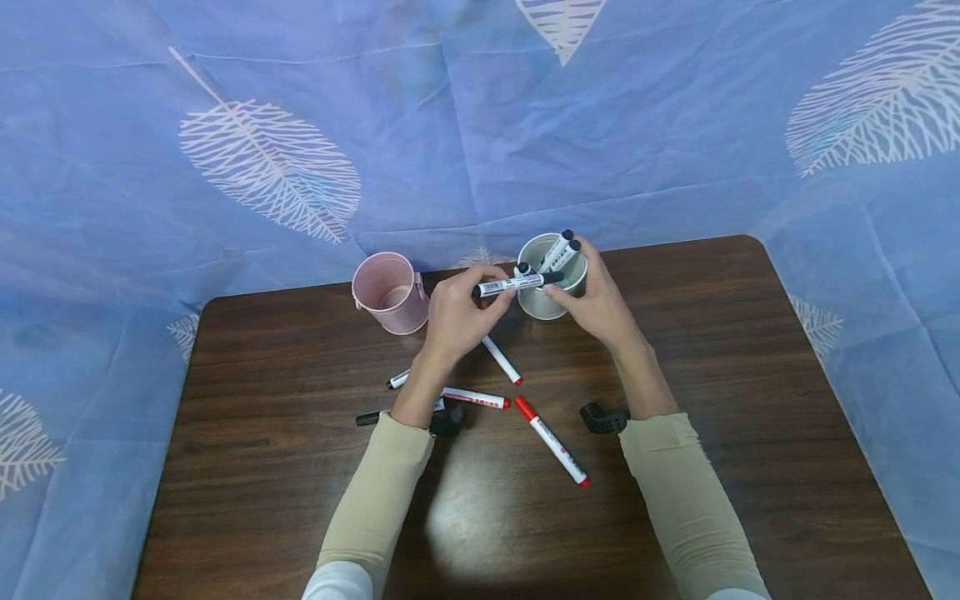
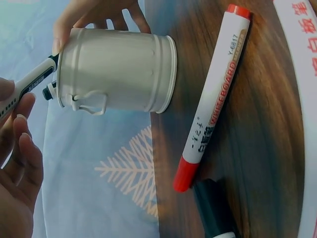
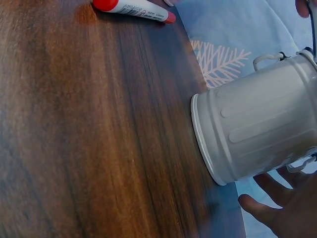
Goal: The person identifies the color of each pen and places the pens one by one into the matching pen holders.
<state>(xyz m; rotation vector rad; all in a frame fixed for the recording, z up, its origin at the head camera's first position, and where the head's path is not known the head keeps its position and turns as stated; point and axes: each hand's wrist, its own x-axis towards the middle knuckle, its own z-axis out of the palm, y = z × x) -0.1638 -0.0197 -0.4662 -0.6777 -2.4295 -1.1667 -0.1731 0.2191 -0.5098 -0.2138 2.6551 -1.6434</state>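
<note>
My left hand [image 1: 459,315] pinches a black-capped whiteboard marker [image 1: 516,285], held nearly level across the mouth of a pale grey-white bucket [image 1: 542,309]. At the bucket's right side, my right hand [image 1: 606,310] holds it, thumb at the near rim and fingers around the far side. The marker's dark end [image 2: 53,59] meets the rim beside that thumb in the left wrist view. Several black-capped markers [image 1: 557,252] stand tilted inside the bucket. In the right wrist view, the bucket's wall [image 3: 267,119] hides part of the right hand's fingers.
A pink bucket [image 1: 397,312] stands left of the grey-white one. Red-capped markers [image 1: 553,442] and black-capped markers [image 1: 367,418] lie on the brown table [image 1: 750,417], some partly under my left forearm. A blue leaf-patterned cloth [image 1: 450,125] hangs behind the table's back edge.
</note>
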